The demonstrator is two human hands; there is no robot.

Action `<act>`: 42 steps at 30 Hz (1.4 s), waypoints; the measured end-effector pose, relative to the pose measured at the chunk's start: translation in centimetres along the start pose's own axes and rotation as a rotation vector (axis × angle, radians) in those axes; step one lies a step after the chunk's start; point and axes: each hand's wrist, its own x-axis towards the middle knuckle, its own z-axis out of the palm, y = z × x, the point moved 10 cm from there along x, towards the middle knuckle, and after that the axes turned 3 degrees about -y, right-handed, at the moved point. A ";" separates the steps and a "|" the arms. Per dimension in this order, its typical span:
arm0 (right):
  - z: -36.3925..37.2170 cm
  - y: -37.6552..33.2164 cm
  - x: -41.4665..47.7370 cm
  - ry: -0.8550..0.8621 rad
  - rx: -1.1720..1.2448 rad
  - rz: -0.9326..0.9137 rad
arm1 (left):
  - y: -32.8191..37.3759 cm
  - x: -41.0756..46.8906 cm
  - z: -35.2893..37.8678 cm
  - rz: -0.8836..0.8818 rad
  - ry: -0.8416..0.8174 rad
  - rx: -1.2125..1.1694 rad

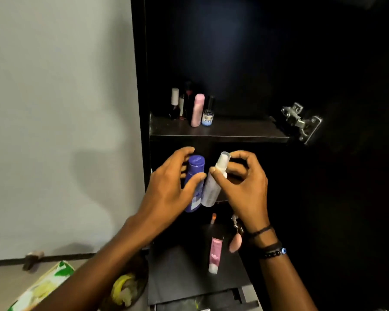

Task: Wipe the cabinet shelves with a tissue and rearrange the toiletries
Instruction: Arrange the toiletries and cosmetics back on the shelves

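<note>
Both hands are up at the open dark cabinet [211, 52]: left hand [166, 189] wrapped round a blue bottle [194, 182], right hand [245, 187] pinching a white spray bottle [213, 182] near its cap, the two bottles touching side by side & tilted a bit. Upper shelf [234, 131] has a small cluster at its left – pink bottle [197, 110], little Nivea-type bottle [208, 113], a few darker ones behind. Lower down lies a pink tube [215, 254]; right wrist has dark bracelets [270, 248], hinge [301, 122] on the cabinet's right, green-patterned tissue box [43, 286] bottom left.
</note>
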 end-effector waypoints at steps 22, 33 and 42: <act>-7.3 -32.9 14.4 0.207 0.083 -0.606 | 26.0 16.3 -18.7 0.497 0.329 0.145; -5.5 -34.0 21.3 0.317 0.013 -0.600 | 25.9 22.5 -20.2 0.400 0.425 0.159; -3.0 -32.0 23.2 0.327 -0.048 -0.548 | 25.0 23.6 -19.8 0.413 0.508 0.240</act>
